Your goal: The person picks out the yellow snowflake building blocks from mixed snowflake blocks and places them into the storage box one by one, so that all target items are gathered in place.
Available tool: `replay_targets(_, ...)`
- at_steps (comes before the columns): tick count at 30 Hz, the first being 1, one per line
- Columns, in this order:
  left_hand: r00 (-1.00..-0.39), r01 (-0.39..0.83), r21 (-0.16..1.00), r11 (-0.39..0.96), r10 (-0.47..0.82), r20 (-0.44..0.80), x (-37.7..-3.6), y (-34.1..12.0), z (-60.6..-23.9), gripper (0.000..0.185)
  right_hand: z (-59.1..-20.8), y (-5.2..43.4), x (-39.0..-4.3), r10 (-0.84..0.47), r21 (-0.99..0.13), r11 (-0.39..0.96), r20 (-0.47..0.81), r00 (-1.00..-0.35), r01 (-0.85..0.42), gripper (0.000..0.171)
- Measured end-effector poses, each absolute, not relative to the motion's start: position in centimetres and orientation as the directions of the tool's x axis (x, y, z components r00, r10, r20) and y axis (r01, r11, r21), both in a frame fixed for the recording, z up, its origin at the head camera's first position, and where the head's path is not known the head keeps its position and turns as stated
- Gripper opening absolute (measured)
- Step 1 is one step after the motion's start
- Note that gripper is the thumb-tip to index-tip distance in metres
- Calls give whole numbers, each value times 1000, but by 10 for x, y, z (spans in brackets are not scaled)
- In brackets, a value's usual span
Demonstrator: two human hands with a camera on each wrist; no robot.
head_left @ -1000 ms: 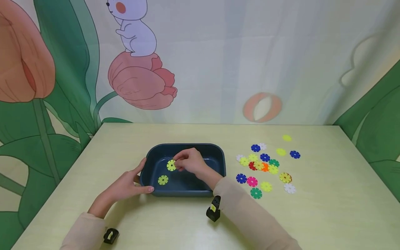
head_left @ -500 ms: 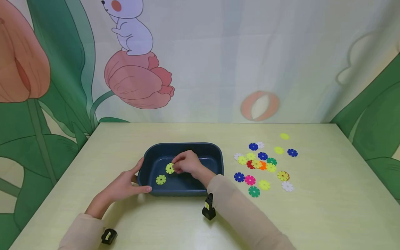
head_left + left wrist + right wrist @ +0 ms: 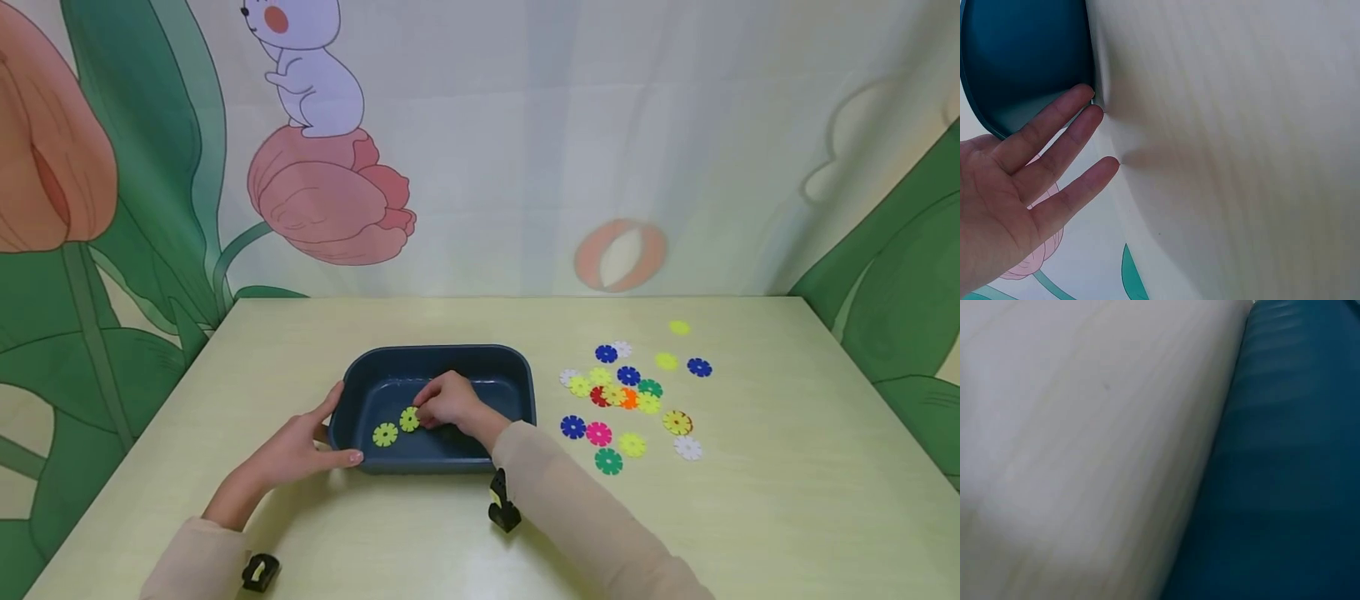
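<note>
In the head view a dark blue plastic bin [image 3: 467, 448] stands on the table. My right hand [image 3: 452, 402] reaches down inside it and pinches a yellow notched snowflake disc [image 3: 408, 419] by its right edge. A second yellow snowflake disc [image 3: 386, 434] lies on the bin's floor just to the left. At the bin's left end, my left hand [image 3: 300, 447] rests against the wall with thumb and fingers spread. The left wrist view shows its straight fingers [image 3: 1063, 156] beside the bin's outer side. Only the bin's side and the table appear in the right wrist view.
Right of the bin, several loose snowflake discs lie scattered on the table [image 3: 765, 500], among them a pink disc [image 3: 598, 434], a green disc [image 3: 608, 461] and a blue disc [image 3: 699, 367]. Some overlap. A printed curtain [image 3: 480, 150] hangs behind the table.
My right hand has moved toward the near side of the bin with the pinched yellow disc, bringing it closer to the second disc. The left hand stays at the bin's left end.
</note>
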State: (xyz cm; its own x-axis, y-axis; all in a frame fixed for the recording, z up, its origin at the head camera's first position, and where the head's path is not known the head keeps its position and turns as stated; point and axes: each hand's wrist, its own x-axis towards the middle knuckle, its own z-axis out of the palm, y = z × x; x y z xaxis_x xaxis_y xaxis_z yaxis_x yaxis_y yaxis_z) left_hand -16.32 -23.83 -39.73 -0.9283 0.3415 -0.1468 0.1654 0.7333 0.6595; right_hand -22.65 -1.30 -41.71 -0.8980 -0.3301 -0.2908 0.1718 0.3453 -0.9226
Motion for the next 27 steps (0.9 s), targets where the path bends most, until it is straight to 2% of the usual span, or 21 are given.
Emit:
replay_targets(4,-926,172,663,729,349,-143,-163,-238,-398,103,-416,-12,-225,-322,-919,360,-285,-903,162,15)
replay_targets(13,-928,174,663,728,347,-137,-163,-239,-399,103,-406,-9,-219,-323,-944,298,-239,-915,142,17)
replay_targets(27,-929,176,665,726,347,-132,-162,-239,-398,103,-385,8,-206,-378,-966,257,-108,-920,8,16)
